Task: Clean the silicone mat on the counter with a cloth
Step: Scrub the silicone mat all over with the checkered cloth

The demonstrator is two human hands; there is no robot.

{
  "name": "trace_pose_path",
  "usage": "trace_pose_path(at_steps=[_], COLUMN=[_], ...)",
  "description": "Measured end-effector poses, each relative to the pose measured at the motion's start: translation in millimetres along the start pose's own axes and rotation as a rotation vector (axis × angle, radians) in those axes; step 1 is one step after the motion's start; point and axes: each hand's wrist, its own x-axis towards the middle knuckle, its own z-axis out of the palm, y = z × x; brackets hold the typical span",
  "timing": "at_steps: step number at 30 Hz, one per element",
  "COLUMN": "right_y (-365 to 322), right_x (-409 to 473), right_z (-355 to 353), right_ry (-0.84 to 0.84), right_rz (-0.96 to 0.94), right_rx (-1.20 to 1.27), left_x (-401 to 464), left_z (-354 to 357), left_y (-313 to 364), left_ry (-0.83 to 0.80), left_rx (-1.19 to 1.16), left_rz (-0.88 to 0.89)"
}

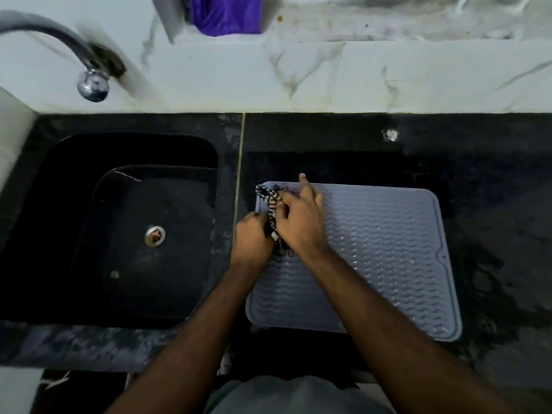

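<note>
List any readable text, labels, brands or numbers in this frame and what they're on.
None readable.
Mat: wavy ridges only, no lettering shows.
Cloth: striped pattern, no print.
Tap: motion-blurred, no marking can be made out.
Purple item on the ledge: plain, no label in view.

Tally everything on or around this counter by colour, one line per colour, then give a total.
Grey-blue: 1, the silicone mat
Black-and-white striped: 1, the cloth, gripped by the left hand and right hand
Purple: 1, the fabric on the ledge
Silver: 2, the tap and the drain
Black: 1, the sink
Total: 6
</note>
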Motion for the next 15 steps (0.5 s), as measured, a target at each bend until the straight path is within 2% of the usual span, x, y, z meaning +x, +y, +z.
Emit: trace_pose_path(at_steps=[2, 5, 7, 11, 13, 14, 15], right_y=[-9.6, -24.6, -31.8, -44.3, -39.6, -35.0, -27.8], right_x=[-7.2, -12.1, -7.3, -2.6, 0.7, 3.3, 6.2], right_z=[3.0, 13.7, 15.7, 15.8, 16.7, 15.2, 13.6], right_ry=[0.086, 0.047, 0.027, -0.076, -0.079, -0.066, -0.034], right_rz=[-0.022, 0.091, 0.158, 0.197, 0.276, 0.294, 0.281], right_rx=[-0.047, 0.131, 0.310, 0.820, 0.969, 0.972, 0.874], left_x=[-3.9, -12.2, -16.7, -17.4, -10.5, -7.0, -5.0], left_z=[-0.5, 0.4, -3.6, -17.0, -18.4, -17.2, -13.9], left_y=[-5.2, -6.3, -9.6, -22.6, -21.7, -18.9, -16.8], left_ry=[0.023, 0.001, 0.048, 0.210, 0.178, 0.132, 0.089], left_rx=[-0.107, -0.340, -0.419, -0.507, -0.526, -0.510, -0.477], left_rz=[0.061, 0.084, 0.091, 0.196, 0.181, 0.183, 0.195])
